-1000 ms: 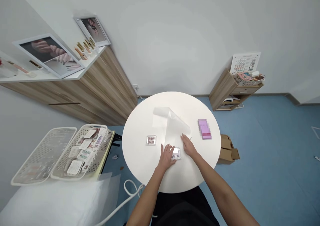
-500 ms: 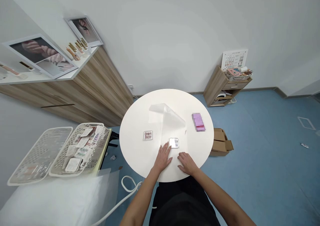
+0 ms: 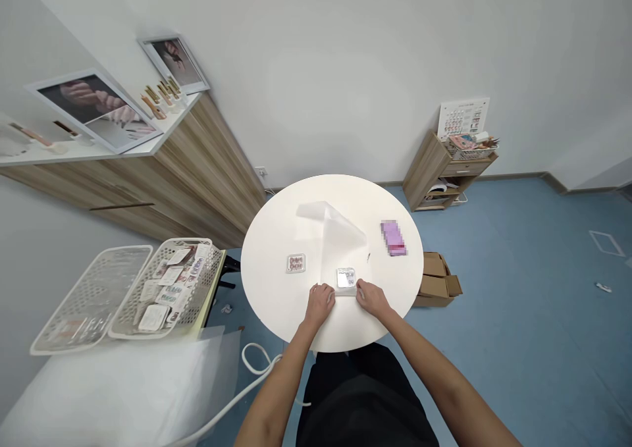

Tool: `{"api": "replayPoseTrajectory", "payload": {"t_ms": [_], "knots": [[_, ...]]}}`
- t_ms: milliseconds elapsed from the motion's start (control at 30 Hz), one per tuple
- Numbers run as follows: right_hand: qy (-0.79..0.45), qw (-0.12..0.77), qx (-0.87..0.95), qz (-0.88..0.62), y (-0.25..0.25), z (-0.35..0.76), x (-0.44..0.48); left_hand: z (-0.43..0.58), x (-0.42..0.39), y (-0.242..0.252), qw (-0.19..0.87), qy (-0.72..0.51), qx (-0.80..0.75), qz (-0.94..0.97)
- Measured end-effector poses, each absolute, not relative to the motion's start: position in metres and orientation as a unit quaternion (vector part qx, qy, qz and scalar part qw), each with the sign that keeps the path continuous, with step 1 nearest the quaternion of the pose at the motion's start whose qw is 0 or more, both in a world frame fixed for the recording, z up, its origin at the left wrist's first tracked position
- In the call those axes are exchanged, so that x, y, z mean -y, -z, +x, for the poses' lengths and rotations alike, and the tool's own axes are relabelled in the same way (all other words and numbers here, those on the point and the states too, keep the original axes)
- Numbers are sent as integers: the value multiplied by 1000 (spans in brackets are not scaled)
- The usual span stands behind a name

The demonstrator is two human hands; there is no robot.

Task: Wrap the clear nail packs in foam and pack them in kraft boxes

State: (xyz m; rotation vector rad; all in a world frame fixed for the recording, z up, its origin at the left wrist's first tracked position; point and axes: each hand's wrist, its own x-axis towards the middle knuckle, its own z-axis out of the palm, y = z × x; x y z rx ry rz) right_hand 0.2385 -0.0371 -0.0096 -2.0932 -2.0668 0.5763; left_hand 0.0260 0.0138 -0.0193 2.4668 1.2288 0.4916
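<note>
Clear plastic case (image 3: 346,278) lies on the white round table (image 3: 276,236). My left hand (image 3: 319,305) and right hand (image 3: 372,300) hold its lower edge from both sides.

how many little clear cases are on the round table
2. One small clear case lies on the white round table, left of centre. The other small clear case sits nearer the edge, between the left hand and right hand. Another could be hidden under the hands.
</note>
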Motion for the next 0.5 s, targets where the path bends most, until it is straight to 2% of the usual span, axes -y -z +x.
{"api": "replayPoseTrajectory", "payload": {"t_ms": [100,200,400,500], "knots": [[-200,104,659,-717,4,245,10,40,-33,9,180,-214,-470,837],[-208,113,648,-724,5,252,-17,51,-39,5,141,-231,-484,832],[-215,86,654,-720,23,259,-43,62,-23,28,95,-110,-290,946],[-206,95,665,-712,33,262,-48,62,-26,40,66,-74,-291,951]]}}
